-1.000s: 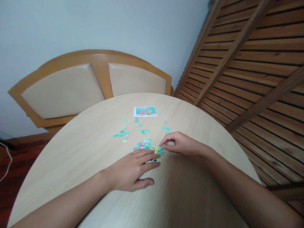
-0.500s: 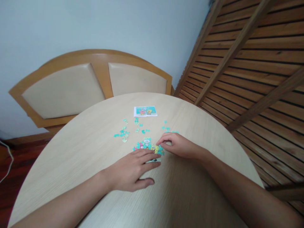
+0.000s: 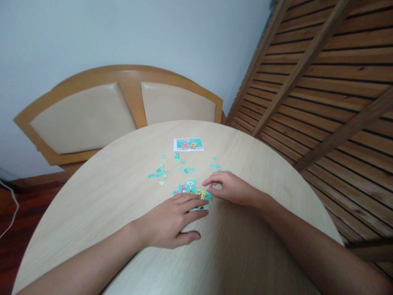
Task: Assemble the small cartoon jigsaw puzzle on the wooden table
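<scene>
Puzzle (image 3: 190, 186), left hand (image 3: 173, 219) (atop); right hand (image 3: 227, 187) alongside

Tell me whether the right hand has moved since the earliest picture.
Yes: judged against the printed card, the right hand has shifted slightly left, toward the partly assembled puzzle.

On the table (image 3: 86, 213), with the puzzle (image 3: 190, 186) as the clock's centre, the left hand (image 3: 170, 221) comes from 8 o'clock, spread flat over the puzzle's near part. The right hand (image 3: 226, 187), at 3 o'clock, curls its thumb and forefinger at the edge; whether they pinch a piece is unclear. Loose pieces (image 3: 160, 170) lie from 10 to 2 o'clock, the card (image 3: 188, 144) at 12. Beyond stand a bench (image 3: 139, 106) at 11 and slats (image 3: 331, 82) at 2.
</scene>
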Demonstrator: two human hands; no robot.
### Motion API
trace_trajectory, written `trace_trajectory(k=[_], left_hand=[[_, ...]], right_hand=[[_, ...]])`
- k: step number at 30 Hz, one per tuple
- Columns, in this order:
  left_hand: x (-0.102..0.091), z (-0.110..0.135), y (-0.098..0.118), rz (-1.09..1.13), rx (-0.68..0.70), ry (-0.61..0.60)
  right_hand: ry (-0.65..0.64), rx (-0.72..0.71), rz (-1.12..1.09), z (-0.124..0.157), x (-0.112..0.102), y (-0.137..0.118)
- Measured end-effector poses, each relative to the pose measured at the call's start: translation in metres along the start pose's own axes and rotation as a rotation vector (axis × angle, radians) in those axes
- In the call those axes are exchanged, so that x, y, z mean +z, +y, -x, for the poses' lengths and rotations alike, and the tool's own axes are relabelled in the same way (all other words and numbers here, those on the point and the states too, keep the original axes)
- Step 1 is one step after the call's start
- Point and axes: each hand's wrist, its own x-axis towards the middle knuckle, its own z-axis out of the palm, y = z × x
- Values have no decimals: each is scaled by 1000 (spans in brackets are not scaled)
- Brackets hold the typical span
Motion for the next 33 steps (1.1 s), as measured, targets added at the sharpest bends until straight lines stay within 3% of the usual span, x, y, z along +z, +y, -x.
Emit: trace_trajectory(k=[17,29,33], left_hand=[[2,0,0,-2,1,3],[4,-1,-1,31,-9,-41],[1,-2,-1,-8,-14,2]], right_hand=[[-29,-72,60,2,-6,3],[18,-134,48,-1,-1,9],[34,-157,103,-1,0,11]])
